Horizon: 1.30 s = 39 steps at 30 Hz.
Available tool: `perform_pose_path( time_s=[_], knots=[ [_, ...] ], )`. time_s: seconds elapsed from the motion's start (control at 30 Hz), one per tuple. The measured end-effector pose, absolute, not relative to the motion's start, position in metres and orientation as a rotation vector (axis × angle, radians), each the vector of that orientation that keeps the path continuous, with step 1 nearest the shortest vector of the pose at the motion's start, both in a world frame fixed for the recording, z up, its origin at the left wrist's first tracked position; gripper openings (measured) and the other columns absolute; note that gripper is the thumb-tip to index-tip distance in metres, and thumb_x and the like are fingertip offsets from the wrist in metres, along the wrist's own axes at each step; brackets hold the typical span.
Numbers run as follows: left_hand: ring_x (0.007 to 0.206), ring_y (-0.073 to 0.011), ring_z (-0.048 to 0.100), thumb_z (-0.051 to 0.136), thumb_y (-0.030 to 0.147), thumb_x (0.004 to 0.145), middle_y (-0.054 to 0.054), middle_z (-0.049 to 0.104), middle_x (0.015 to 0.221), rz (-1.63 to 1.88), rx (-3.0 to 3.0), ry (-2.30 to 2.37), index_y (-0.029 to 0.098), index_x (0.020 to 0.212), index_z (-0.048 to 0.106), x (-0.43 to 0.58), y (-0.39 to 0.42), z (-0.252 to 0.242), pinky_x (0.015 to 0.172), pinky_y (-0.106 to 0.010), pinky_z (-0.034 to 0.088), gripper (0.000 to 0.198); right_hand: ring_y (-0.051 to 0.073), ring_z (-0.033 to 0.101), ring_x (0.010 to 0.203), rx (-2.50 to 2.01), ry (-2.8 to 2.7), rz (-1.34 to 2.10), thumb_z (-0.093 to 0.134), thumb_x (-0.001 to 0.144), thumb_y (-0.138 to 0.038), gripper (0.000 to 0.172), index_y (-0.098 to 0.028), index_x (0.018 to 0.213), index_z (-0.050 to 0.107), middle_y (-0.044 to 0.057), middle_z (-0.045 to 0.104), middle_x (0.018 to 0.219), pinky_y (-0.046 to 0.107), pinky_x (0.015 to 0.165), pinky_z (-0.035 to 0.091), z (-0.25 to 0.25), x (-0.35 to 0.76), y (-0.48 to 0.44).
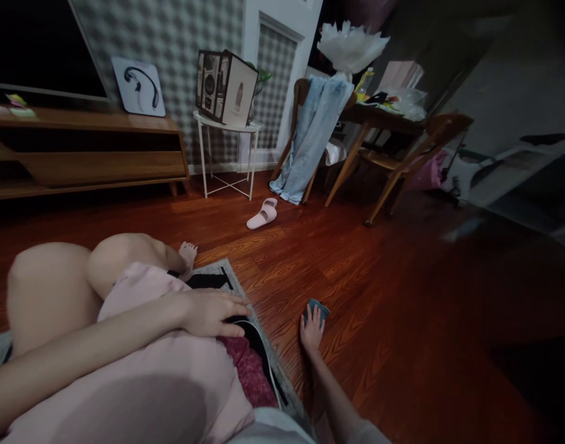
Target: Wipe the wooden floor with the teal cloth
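Observation:
Flat on the wooden floor, my right hand (313, 330) presses a small folded blue cloth (324, 309), its fingers spread over the top. The cloth's upper and right edges show past the fingertips; the rest is hidden beneath the hand. My left hand (217, 312) lies palm down with fingers stretched out, over the edge of pale pink fabric (190, 357) across my lap. It appears to hold nothing. Below its fingers are a dark red textured fabric (249, 370) and a thin white line like a cord or trim (266, 345).
I sit on a grey and black rug (231, 274), legs bent left. A pink slipper (262, 214) lies ahead on the floor. Beyond it stand a white side table (227, 126) with a box (227, 87), a wooden TV cabinet (111, 166), chairs, a cluttered table and jeans (312, 135).

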<state>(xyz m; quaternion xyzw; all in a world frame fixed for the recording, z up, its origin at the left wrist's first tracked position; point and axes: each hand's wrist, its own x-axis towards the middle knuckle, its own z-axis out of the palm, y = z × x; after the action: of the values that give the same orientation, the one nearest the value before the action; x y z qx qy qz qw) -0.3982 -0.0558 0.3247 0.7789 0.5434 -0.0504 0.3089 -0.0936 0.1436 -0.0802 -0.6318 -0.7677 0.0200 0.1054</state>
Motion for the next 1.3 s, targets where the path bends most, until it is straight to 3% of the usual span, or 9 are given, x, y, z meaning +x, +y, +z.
perform_pose_path(
  time_s=[0.27,0.57,0.9,1.13,1.3],
  knots=[
    [0.141,-0.0299,0.041,0.046,0.051,0.100,-0.011,0.039,0.157,-0.153,2.042,1.419,0.023,0.147,0.049,-0.397,-0.056,0.328,0.113,-0.041,0.034,0.055,0.024,0.013,0.152,-1.694,-2.295,0.083,0.018,0.099,-0.046,0.062,-0.020,0.153,0.037,0.010,0.023,0.164,0.052,0.119,0.015,-0.089,-0.129,0.082],
    [0.136,-0.0324,0.047,0.046,0.055,0.099,-0.012,0.041,0.155,-0.127,2.064,1.428,0.025,0.145,0.052,-0.399,-0.056,0.323,0.111,-0.044,0.037,0.056,0.021,0.018,0.151,-1.366,-2.543,0.146,0.026,0.101,-0.043,0.055,-0.027,0.152,0.039,0.007,0.029,0.163,0.047,0.120,0.015,-0.080,-0.181,0.081],
    [0.135,-0.0311,0.048,0.048,0.053,0.099,-0.011,0.043,0.154,-0.091,2.074,1.429,0.024,0.144,0.053,-0.399,-0.056,0.323,0.109,-0.040,0.038,0.054,0.021,0.016,0.151,-1.783,-2.356,0.067,0.017,0.099,-0.040,0.061,-0.021,0.154,0.034,0.009,0.025,0.164,0.046,0.119,0.015,-0.075,-0.119,0.143],
    [0.138,-0.0307,0.045,0.049,0.053,0.098,-0.011,0.043,0.154,-0.067,2.047,1.416,0.025,0.143,0.054,-0.401,-0.056,0.320,0.112,-0.042,0.034,0.054,0.024,0.016,0.151,-1.831,-2.257,0.066,0.014,0.099,-0.045,0.064,-0.018,0.153,0.036,0.011,0.024,0.164,0.050,0.119,0.015,-0.079,-0.111,0.102],
    [0.138,-0.0303,0.045,0.048,0.052,0.098,-0.012,0.042,0.155,-0.094,2.050,1.414,0.024,0.144,0.053,-0.400,-0.056,0.322,0.111,-0.040,0.035,0.054,0.023,0.014,0.152,-1.610,-2.411,0.131,0.019,0.100,-0.045,0.060,-0.022,0.154,0.035,0.009,0.023,0.164,0.049,0.120,0.014,-0.082,-0.146,0.067]
  ],
)
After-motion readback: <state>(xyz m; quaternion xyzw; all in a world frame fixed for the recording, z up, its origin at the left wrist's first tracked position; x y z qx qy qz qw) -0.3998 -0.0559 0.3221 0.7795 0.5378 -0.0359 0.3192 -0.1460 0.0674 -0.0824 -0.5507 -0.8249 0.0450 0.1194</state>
